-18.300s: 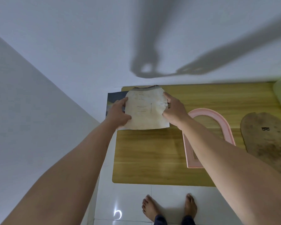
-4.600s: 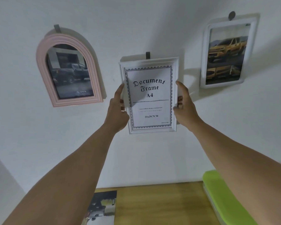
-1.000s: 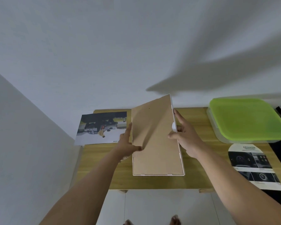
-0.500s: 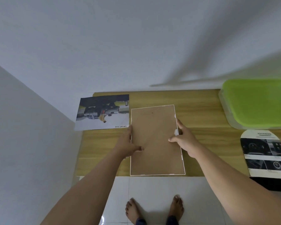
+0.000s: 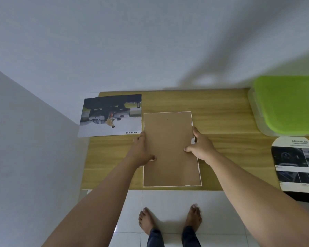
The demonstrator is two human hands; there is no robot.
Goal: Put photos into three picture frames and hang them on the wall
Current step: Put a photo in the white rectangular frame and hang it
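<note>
the frame point(image 5: 169, 139) hides its front; the green-lidded box point(image 5: 284, 104) is cut off at right.

My left hand point(image 5: 141, 152), on the frame's point(image 5: 169, 148) edge, has the photo point(image 5: 112, 116) just beyond its fingertips. Nearer me on that side the table point(image 5: 221, 107) is bare to its left edge, by the side wall point(image 5: 25, 139). Right of my right hand point(image 5: 201, 148) the wood lies open as far as the box point(image 5: 289, 104) and the brochure point(image 5: 296, 163). Beyond the frame a bare strip runs to the back wall point(image 5: 150, 50).
</note>
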